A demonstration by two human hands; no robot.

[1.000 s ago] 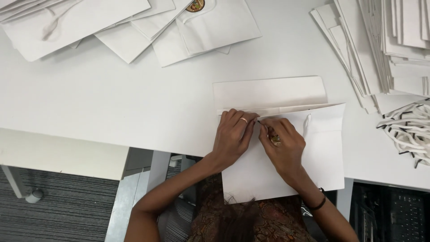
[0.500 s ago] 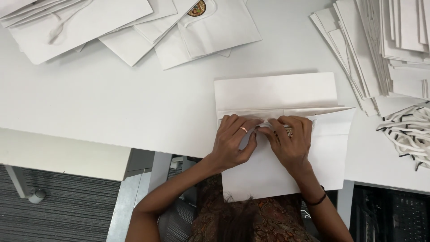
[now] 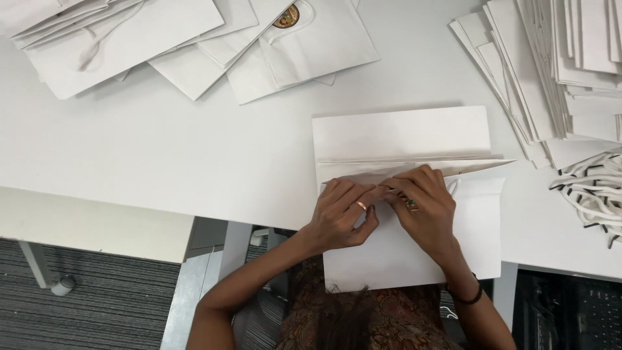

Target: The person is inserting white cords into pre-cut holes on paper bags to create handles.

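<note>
A broad white table (image 3: 162, 162), smooth and matt, is seen from above, with its near edge running over a grey carpeted floor (image 3: 97, 304). Flat white paper bags are spread across the far left (image 3: 123, 39), one bearing a round gold-and-brown sticker (image 3: 286, 17); a fanned stack of folded white paper (image 3: 557, 71) is piled at the far right, and a tangle of white cord handles with dark tips (image 3: 593, 191) lies below it.

In the middle, at the near edge and overhanging it, a white paper bag (image 3: 414, 194) is laid flat, creased crosswise, with a thin flap jutting to the right.

Both hands are pressed on that crease, wrists bent downward and fingers curled. The left hand (image 3: 343, 214), ringed, is pinched on the paper fold; the right hand (image 3: 424, 207), also ringed and with a dark band at the wrist, is closed on the same fold, fingertips almost meeting.

Against half a second ago, the hands are held in nearly the same place, and the bag has barely shifted.
</note>
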